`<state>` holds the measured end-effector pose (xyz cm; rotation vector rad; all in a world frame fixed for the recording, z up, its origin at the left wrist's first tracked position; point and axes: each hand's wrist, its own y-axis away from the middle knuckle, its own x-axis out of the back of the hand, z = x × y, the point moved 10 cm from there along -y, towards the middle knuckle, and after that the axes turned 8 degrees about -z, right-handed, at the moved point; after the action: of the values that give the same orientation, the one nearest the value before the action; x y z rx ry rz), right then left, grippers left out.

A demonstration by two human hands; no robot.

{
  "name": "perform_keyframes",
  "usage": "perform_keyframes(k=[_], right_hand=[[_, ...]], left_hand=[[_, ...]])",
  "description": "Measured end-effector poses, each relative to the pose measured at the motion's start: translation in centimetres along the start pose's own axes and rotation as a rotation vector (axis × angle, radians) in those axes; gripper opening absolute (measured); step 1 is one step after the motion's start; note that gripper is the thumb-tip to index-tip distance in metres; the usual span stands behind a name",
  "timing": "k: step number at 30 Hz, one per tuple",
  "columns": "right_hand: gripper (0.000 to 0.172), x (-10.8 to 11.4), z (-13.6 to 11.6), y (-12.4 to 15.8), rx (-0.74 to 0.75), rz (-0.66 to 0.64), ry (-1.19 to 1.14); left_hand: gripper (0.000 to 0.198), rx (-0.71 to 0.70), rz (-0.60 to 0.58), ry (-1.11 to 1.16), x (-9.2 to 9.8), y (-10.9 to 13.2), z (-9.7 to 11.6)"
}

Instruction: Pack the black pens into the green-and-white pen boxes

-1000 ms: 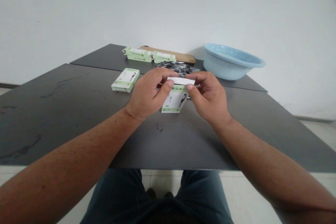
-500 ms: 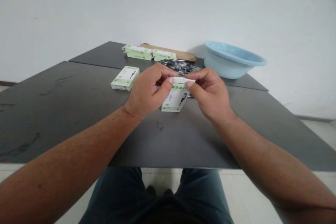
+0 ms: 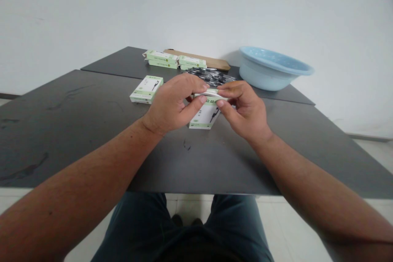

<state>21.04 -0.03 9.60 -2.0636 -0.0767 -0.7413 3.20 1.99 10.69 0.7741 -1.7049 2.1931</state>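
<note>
Since the earlier frame, the white flap (image 3: 211,95) at the top of the held carton (image 3: 204,116) has folded down from a flat, raised strip to a narrow, bowed edge. Both hands remain at the same carton.

Carton position: standing on end near the middle of the worktop (image 3: 92,143), printed panel facing the wearer, green bands at top and bottom. Its lower edge appears to rest on the surface, although the contact line is not sharp enough to confirm.

Left hand (image 3: 176,105): nearly closed, thumb on the front panel near the upper left corner, forefinger along the top; the carton is pinched between them. Right hand (image 3: 245,110): nearly closed in a mirrored grip at the upper right corner, thumb in front, forefinger on top. The forefinger tips are close together above the flap. The remaining fingers of each hand are curled and partly hidden.

Surrounding items: a second carton (image 3: 146,89) lies flat to the left of the left hand, near it. Beyond the hands lies a heap of pens (image 3: 212,77). Farther back, green and white boxes (image 3: 162,60) are stacked in two adjacent piles, with a brown board (image 3: 217,63) behind them. A light blue basin (image 3: 267,75) stands to the right of the pens.
</note>
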Motion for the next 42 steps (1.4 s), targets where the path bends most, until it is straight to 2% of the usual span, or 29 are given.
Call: perform_keyframes(k=[9,16,21,28,37,39,42], right_hand=[[0.018,-0.1,0.8,0.2,-0.015,0.015,-0.026],[0.025,-0.2,1.3,0.6,-0.071,0.002,-0.011],[0.025,-0.1,1.6,0.6,-0.098,0.003,-0.041],[0.026,-0.2,2.2,0.7,-0.111,0.033,-0.073],[0.026,-0.2,2.3,0.7,-0.109,0.032,-0.066],[0.025,-0.2,2.3,0.7,-0.09,0.038,-0.067],[0.026,-0.2,2.4,0.8,-0.082,0.044,-0.066]], left_hand=[[0.023,0.048,0.034,0.08,-0.6,0.5,-0.3],[0.031,0.116,0.006,0.119,-1.0,0.6,-0.8],[0.027,0.13,-0.013,0.099,-1.0,0.5,-0.7],[0.025,0.115,0.028,0.148,-0.9,0.5,-1.0],[0.019,0.118,-0.011,0.147,-0.9,0.2,-0.7],[0.023,0.121,-0.003,0.162,-1.2,0.4,-0.9],[0.043,0.135,0.029,0.246,-1.7,0.9,-1.7]])
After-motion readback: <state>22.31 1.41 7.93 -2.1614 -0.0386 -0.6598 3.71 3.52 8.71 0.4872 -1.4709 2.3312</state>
